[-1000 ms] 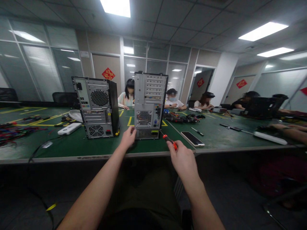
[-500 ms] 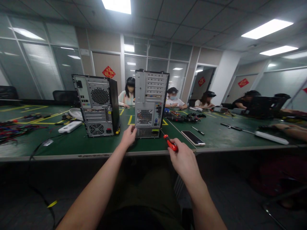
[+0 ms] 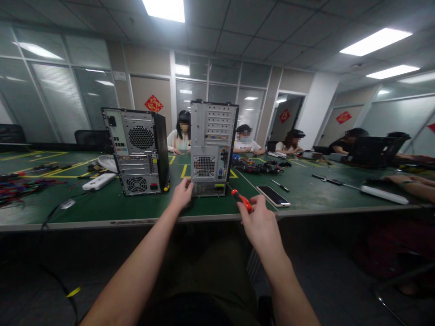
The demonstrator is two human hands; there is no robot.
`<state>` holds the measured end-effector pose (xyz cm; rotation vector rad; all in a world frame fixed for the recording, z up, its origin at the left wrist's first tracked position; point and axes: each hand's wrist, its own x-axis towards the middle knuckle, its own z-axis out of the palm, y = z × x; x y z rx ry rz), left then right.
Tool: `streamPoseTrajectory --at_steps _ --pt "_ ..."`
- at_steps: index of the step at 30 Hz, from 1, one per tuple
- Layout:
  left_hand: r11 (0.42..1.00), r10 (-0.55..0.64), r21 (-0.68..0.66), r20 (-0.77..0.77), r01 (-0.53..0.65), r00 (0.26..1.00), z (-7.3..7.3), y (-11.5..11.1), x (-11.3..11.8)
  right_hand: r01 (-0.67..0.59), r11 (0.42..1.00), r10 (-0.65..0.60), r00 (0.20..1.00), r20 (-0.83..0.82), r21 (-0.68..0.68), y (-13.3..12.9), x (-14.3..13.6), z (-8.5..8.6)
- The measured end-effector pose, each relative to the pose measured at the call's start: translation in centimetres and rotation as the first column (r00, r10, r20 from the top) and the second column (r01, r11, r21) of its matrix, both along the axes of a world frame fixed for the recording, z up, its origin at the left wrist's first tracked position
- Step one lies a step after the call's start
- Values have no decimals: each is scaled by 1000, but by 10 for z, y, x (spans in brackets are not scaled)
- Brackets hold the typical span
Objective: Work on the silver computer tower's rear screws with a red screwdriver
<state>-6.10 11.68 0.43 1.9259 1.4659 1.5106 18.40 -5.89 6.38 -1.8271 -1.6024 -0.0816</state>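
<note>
A tall grey computer case [image 3: 215,147] stands upright on the green table, its rear panel facing me. My left hand [image 3: 182,194] rests against the case's lower left edge, fingers wrapped round that corner. In my right hand [image 3: 258,216] is a red and black screwdriver [image 3: 242,200], held by the handle between thumb and fingers. Its shaft points at the lower right edge of the case; whether the tip touches is too small to tell. A second, shorter computer case [image 3: 139,151] with a black side stands to the left.
Right of the screwdriver lie a phone [image 3: 273,196] and a small pen-like tool [image 3: 280,185]. Dark cables [image 3: 260,165] are heaped behind them. A white power strip [image 3: 99,181] and coloured wires [image 3: 25,189] lie left. People sit across the table and at the right.
The fingers of my right hand have shifted on the screwdriver handle, with the thumb lower and farther back. The screwdriver and both cases stay nearly where they were.
</note>
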Motion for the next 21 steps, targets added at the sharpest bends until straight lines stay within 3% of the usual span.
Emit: streamPoseTrajectory --at_steps 6,21 --pt "1000 -23 2 8 23 1000 -2 2 -1 -37 999 30 985 171 33 -4 3 -1" --pt "1000 6 0 -4 -6 1000 0 1 0 -27 997 27 1000 -7 -68 -4 1 5"
